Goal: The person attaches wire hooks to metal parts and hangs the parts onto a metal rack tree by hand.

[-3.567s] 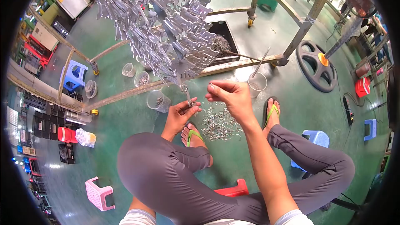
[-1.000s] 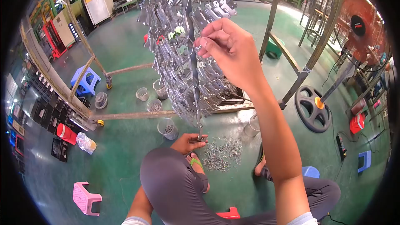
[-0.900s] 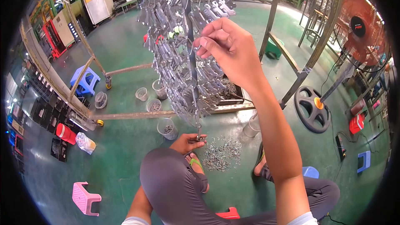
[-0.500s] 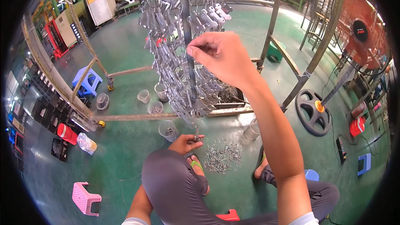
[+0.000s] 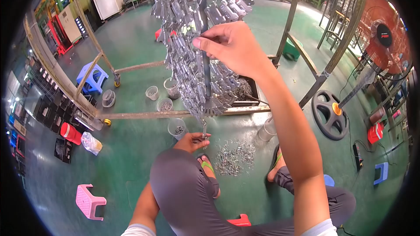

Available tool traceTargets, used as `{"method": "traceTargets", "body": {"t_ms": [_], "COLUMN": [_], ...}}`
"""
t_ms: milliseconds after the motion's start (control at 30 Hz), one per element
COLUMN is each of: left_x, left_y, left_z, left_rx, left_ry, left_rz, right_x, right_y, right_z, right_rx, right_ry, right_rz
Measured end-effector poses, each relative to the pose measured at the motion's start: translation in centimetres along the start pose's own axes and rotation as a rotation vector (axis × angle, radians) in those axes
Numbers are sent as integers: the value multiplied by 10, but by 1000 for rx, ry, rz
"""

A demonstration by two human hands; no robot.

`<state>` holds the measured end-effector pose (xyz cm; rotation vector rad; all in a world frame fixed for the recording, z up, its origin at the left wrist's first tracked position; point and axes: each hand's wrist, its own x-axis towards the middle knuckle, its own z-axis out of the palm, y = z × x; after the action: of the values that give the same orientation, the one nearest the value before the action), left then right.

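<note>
Green floor (image 5: 131,157) runs beneath the rack frame (image 5: 131,116) on my feed, and at mid-scene I have the left hand (image 5: 192,142) pinching a metal strip (image 5: 204,130) at the lower end of the hanging metal parts (image 5: 179,57). Higher up, by the dark upright bar (image 5: 207,74), the right hand (image 5: 229,48) has thumb and forefinger close together, though I cannot tell whether they grip anything. Just right of the left hand lies a heap of small metal pieces (image 5: 236,157), with a clear tub (image 5: 172,126) to its left and a red fan (image 5: 372,26) far right.
</note>
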<state>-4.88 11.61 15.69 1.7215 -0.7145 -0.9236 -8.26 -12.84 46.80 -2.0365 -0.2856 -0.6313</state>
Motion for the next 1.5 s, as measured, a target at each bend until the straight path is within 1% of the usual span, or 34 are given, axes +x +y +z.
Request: {"method": "traceTargets", "body": {"t_ms": [67,233,333,400,467,533,567,600,633,700,800,833,933,1000,1100,1200,1300,1333,1433,1467,1500], "left_x": [0,1,-13,-40,-47,-62,-70,-75,-74,-60,-41,-39,-35,-35,-35,-49,-43,-40,-31,-25,-31], "left_y": [2,4,23,78,136,203,261,302,329,354,366,368,369,368,361,356,336,334,322,311,309], "left_z": [0,2,-11,-37,-74,-74,-55,-39,-28,-19,-22,-20,-14,-11,-16,-11,-4,-3,2,-1,8], "left_rx": [-11,-33,280,683,574,432,396,468,541,794,964,963,929,867,832,865,817,909,983,994,998], "left_ry": [-11,-32,23,-66,-234,95,330,535,741,923,947,951,965,992,1033,878,655,635,651,620,623], "left_rz": [-2,-2,-61,-233,-87,226,254,328,402,609,651,670,701,695,619,449,508,528,552,641,629], "right_x": [-3,-5,-5,-7,-9,-7,-6,-7,-7,-6,-7,-9,-15,-22,-26,-29,-31,-32,-33,-33,-34], "right_y": [-6,-3,-5,-7,-10,-12,-13,-16,-17,-20,-25,-25,-22,-20,-17,-17,-18,-18,-37,-59,-85], "right_z": [-5,-7,-14,-22,-27,-34,-37,-38,-40,-43,-40,-39,-30,-22,-22,-30,-36,-36,-44,-50,-52], "right_rx": [40,112,77,54,55,10,-12,-21,-31,-53,-35,-21,-21,52,128,103,82,89,-301,-386,-507], "right_ry": [-28,-13,-49,-78,-105,-147,-168,-173,-185,-208,-203,-193,-66,25,98,80,45,34,-46,-156,-216], "right_rz": [37,12,10,8,4,18,25,11,8,-5,17,28,87,64,27,29,17,15,150,233,334]}}
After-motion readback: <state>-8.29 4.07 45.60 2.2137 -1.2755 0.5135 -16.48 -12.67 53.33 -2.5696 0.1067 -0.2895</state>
